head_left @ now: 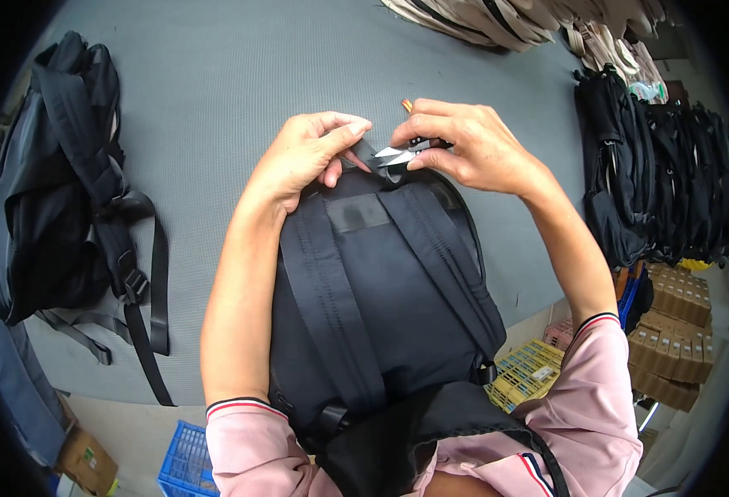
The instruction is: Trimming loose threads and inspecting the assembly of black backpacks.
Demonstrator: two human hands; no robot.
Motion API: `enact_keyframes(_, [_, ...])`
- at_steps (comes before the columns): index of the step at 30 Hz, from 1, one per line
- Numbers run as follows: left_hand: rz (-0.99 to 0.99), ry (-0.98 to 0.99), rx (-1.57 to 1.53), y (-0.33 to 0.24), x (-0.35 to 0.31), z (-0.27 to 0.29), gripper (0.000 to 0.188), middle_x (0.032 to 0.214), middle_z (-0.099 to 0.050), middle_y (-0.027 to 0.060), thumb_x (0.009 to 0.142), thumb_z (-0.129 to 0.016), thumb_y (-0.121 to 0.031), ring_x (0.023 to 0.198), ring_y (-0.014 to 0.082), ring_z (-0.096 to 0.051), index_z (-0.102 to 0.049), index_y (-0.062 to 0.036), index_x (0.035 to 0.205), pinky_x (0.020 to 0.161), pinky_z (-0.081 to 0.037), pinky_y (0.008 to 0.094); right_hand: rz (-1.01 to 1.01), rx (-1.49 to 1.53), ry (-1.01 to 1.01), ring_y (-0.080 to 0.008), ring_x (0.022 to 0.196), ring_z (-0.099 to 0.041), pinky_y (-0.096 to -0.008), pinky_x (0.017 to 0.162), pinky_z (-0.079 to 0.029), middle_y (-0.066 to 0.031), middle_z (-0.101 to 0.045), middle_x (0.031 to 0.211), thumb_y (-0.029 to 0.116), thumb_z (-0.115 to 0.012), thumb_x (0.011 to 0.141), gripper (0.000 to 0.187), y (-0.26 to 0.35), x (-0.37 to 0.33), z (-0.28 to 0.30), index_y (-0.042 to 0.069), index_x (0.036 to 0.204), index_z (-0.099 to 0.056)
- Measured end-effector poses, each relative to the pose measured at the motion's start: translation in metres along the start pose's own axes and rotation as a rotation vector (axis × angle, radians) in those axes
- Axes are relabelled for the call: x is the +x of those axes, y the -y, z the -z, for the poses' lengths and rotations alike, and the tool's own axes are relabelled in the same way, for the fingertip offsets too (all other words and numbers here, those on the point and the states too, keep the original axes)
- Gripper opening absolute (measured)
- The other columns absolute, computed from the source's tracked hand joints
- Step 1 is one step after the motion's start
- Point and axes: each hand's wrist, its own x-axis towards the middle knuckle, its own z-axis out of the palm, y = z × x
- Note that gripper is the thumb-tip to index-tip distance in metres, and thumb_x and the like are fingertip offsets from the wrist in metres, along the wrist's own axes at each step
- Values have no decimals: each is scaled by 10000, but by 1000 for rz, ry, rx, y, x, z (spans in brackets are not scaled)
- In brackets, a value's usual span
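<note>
A black backpack point(389, 282) lies in front of me with its shoulder straps facing up and its top end away from me. At that top end, my left hand point(306, 157) pinches the backpack's webbing handle point(367, 152) between thumb and fingers. My right hand point(468, 145) is closed around small thread snips point(396, 157). Their two pale blades point left and rest at the handle, close to my left fingertips. Part of the snips is hidden inside my right fingers, and a small red and yellow end shows above them.
Another black backpack point(58, 182) lies at the left on the grey table point(215, 91), its straps trailing toward me. Several black backpacks point(663, 174) stand at the right; beige bags point(480, 21) lie at the far edge. Below are a yellow crate point(522, 373), a blue crate point(186, 460) and cartons point(671, 331).
</note>
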Motion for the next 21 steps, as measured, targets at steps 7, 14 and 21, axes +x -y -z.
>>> enact_keyframes(7, [-15, 22, -11, 2, 1, 3, 336, 723, -660, 93, 855, -630, -264, 425, 18, -407, -610, 20, 1031, 425, -318, 156, 128, -159, 165, -257, 697, -583, -369, 695, -450, -10, -595, 806, 132, -675, 733, 176, 4, 15, 15, 107, 902, -630])
enact_keyframes(14, [-6, 27, -16, 2, 0, 4, 391, 752, -663, 90, 870, -605, -327, 455, 33, -468, -602, 23, 1045, 456, -362, 156, 57, 27, -14, -214, 669, -556, -336, 651, -438, -16, -575, 773, 126, -674, 740, 198, -2, -1, 7, 110, 933, -636])
enact_keyframes(21, [-171, -336, -117, -3, -21, 17, 427, 1024, -639, 113, 943, -459, -346, 828, 132, -596, -560, 29, 1120, 758, -473, 244, -348, 563, -178, -138, 612, -470, -258, 598, -406, -18, -443, 653, 153, -693, 758, 274, 14, 8, -31, 75, 1012, -629])
